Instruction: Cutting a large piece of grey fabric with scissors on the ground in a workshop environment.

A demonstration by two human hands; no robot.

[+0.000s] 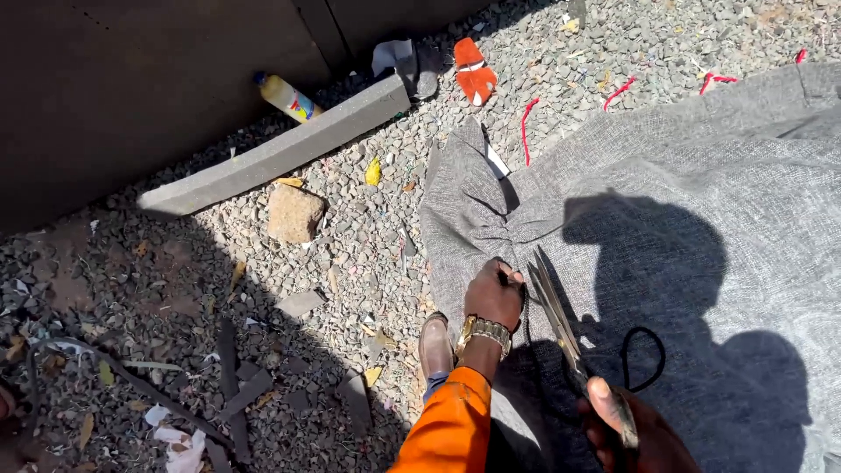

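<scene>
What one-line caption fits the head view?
Left hand pins grey fabric on gravel while right hand holds open scissors at its edge.

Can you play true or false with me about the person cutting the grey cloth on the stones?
1. The right hand holds scissors. True.
2. The left hand presses on the grey cloth. True.
3. The sleeve is blue. False: it is orange.
4. The yellow bottle lies on the cloth. False: it lies on the gravel by the dark wall.
5. The left wrist wears a watch. True.
</scene>
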